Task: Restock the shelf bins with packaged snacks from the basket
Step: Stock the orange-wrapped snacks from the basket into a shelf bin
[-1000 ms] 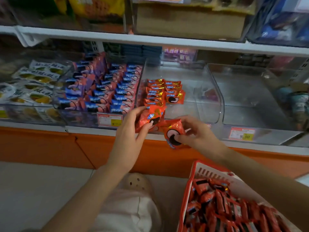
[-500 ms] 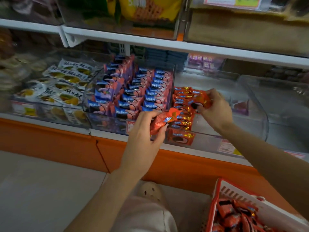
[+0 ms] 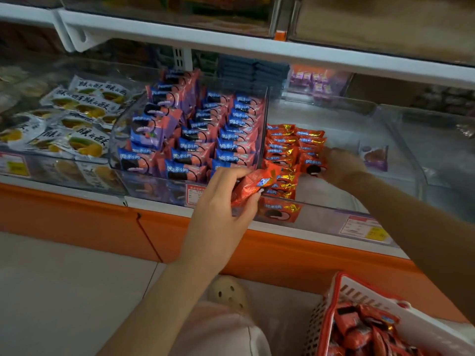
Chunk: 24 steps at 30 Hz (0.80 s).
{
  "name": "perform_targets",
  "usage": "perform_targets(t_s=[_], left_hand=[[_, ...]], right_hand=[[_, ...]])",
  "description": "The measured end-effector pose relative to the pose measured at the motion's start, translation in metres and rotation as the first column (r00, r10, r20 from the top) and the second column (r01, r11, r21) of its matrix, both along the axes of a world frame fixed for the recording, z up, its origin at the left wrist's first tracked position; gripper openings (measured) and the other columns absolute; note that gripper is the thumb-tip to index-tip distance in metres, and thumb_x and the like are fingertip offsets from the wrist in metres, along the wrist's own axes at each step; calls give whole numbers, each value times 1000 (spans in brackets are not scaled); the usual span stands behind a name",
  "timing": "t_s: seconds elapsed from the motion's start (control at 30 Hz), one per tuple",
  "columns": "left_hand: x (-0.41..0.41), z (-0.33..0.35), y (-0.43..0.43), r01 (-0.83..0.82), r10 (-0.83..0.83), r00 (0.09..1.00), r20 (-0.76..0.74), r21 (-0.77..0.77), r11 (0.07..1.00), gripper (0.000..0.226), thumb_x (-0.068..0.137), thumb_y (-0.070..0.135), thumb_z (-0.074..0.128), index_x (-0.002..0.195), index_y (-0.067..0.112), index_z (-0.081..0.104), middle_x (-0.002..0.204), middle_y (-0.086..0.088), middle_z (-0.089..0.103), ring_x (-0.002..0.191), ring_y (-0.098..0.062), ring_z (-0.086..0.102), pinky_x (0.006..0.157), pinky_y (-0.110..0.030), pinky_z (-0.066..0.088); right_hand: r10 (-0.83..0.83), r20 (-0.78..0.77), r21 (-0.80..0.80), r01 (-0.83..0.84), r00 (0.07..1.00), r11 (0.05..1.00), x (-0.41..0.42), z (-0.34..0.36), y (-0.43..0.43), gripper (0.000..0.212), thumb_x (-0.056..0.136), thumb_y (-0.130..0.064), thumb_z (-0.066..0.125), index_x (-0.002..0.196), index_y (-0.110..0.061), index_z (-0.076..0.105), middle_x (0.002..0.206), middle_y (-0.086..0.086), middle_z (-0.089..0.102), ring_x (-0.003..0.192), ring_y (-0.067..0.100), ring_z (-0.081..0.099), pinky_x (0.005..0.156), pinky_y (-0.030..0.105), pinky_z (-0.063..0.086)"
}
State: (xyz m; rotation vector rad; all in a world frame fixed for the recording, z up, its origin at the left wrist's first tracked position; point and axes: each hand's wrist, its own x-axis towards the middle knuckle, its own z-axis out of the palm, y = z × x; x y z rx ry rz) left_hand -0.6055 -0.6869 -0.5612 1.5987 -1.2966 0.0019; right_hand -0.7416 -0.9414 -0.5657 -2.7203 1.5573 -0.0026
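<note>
My left hand (image 3: 221, 201) grips a red snack pack (image 3: 253, 186) just in front of the clear shelf bin (image 3: 401, 150). Inside that bin, red packs (image 3: 282, 150) stand in two rows along its left wall. My right hand (image 3: 341, 165) reaches into the bin and holds another red pack (image 3: 312, 164) upright at the front of the right row. One red pack (image 3: 279, 211) lies flat against the bin's front wall. The red and white basket (image 3: 365, 296) sits at lower right, with several red packs (image 3: 359, 330) in it.
A neighbouring bin to the left holds blue and pink packs (image 3: 200, 134); further left lie white and yellow packs (image 3: 74, 124). A purple pack (image 3: 374, 156) lies at the right of the red bin. A white shelf (image 3: 231, 44) runs overhead. An orange base (image 3: 77, 219) is below.
My right hand moved its red pack deeper and lower into the bin, setting it at the front of the right row. My left hand stayed near the bin front with its pack.
</note>
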Motion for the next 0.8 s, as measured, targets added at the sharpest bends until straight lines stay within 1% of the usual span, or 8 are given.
perform_targets(t_s=[0.07,0.13,0.23,0.33,0.43,0.53,0.67,0.8], left_hand=[[-2,-1,-1,28,-29,1000,12,7,1000,28,88,29,60,112,15,56,102,9,54,92,3,50,80,-3,37],[-3,-2,-2,42,-42,999,14,21,999,30,87,34,53,112,17,55,103,9,55,93,3,51,80,-3,37],[-3,-6,-4,41,-42,999,18,27,999,31,87,36,51,113,19,55,102,9,55,92,1,52,79,-6,40],[-4,-6,-5,45,-46,999,12,26,999,30,87,35,52,113,20,54,102,9,55,92,0,53,78,-8,42],[-4,-8,-5,45,-46,999,15,34,998,31,88,36,51,114,21,53,104,8,55,93,-2,54,78,-7,42],[-7,-8,-4,57,-57,998,10,46,997,33,88,39,49,118,27,46,107,7,56,97,-3,55,81,-8,44],[-12,-8,-1,69,-68,998,-12,68,995,34,88,38,53,119,29,43,111,6,57,102,-3,54,84,-5,43],[-16,-8,-2,55,-57,997,46,52,997,36,89,34,53,124,27,49,113,8,51,106,-9,55,83,-8,46]], right_hand=[[66,-161,-118,-86,985,989,2,5,2,39,92,-31,58,127,-17,52,123,11,57,116,30,52,96,39,41],[108,-234,-190,-154,966,970,4,6,3,37,92,-27,56,127,-16,50,125,11,55,118,28,49,101,39,35],[159,-210,-211,-203,965,956,2,-1,1,46,90,-25,57,133,-17,41,130,11,54,120,30,48,102,41,34],[206,-239,-250,-265,949,931,3,0,2,48,88,-28,62,131,-15,46,134,12,49,124,31,43,101,42,34],[183,-291,-237,-256,939,937,11,4,4,48,89,-30,62,131,-14,44,132,12,47,117,30,51,94,39,41],[132,-273,-183,-186,953,965,16,7,8,46,90,-22,60,131,-11,42,133,13,46,112,31,56,87,39,45],[129,-201,-153,-161,971,975,17,10,18,41,89,-7,55,129,-8,45,128,16,50,109,34,58,82,38,47],[136,-34,-104,-139,990,985,13,21,42,45,92,-15,53,134,-11,39,133,12,45,111,34,55,81,40,47]])
